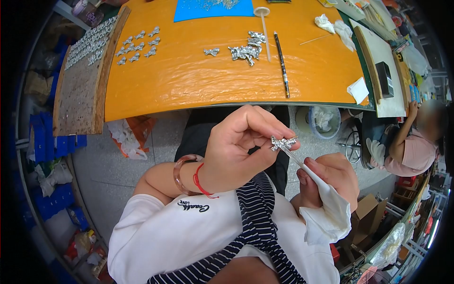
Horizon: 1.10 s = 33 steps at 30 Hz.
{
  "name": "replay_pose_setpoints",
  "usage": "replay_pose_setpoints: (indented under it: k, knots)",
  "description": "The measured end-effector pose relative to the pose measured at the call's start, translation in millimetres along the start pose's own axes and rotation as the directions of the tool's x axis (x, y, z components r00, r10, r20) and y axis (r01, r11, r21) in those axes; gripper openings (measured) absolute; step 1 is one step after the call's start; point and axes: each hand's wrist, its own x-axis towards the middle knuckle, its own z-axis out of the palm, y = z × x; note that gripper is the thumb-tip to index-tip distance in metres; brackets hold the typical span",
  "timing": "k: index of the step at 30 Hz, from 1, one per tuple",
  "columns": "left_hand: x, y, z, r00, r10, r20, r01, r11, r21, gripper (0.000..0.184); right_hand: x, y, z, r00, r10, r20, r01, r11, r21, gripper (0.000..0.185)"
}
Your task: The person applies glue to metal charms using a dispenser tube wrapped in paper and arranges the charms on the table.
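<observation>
My left hand (246,146) pinches a small shiny silver ornament (284,143) between thumb and fingertips, held up in front of the table edge. In my right hand (336,175) is a white tissue (328,215), gripped between thumb and fingers. Its loose end hangs below the hand. A thin pale tip runs from the tissue up to the underside of the ornament and appears to touch it; whether this is twisted tissue or a slim stick I cannot tell. Similar silver ornaments (245,53) lie heaped on the orange tabletop (189,90), with a single ornament (211,52) beside them.
Several ornaments (139,46) lie spaced out at the left, near a wooden board (78,102) bearing many more. A dark pen-like rod (282,66), a pale round-headed stick (266,35) and a blue mat (189,10) are on the table. Another person (416,146) sits at right.
</observation>
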Motion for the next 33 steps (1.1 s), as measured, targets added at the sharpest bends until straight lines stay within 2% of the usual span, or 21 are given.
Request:
replay_pose_setpoints:
  k: [2, 17, 20, 26, 33]
  knots:
    - [-0.5, -0.3, 0.0, 1.0, -0.005, -0.008, 0.005, 1.0, 0.013, 0.013, 0.7, 1.3, 0.0, 0.999, -0.045, -0.001, 0.045, 0.999, -0.017, 0.031]
    - [-1.5, -0.4, 0.7, 1.0, -0.018, -0.009, 0.018, 1.0, 0.016, 0.013, -2.5, 3.6, 2.1, 0.997, -0.055, -0.058, 0.056, 0.998, 0.014, 0.027]
    - [-1.8, -1.1, 0.6, 1.0, -0.019, -0.007, 0.019, 1.0, 0.006, 0.014, 0.2, 1.4, 1.4, 0.998, -0.064, -0.017, 0.064, 0.998, -0.005, 0.026]
    - [-2.2, -0.9, 0.3, 0.999, -0.032, -0.01, 0.032, 0.999, 0.003, 0.014, -0.5, 2.8, 3.2, 0.996, -0.064, -0.055, 0.064, 0.998, 0.012, 0.026]
    - [-2.5, -1.8, 0.7, 0.999, -0.031, -0.009, 0.031, 1.0, 0.004, 0.014, 0.8, 1.6, 0.8, 0.997, -0.079, -0.024, 0.08, 0.997, 0.007, 0.025]
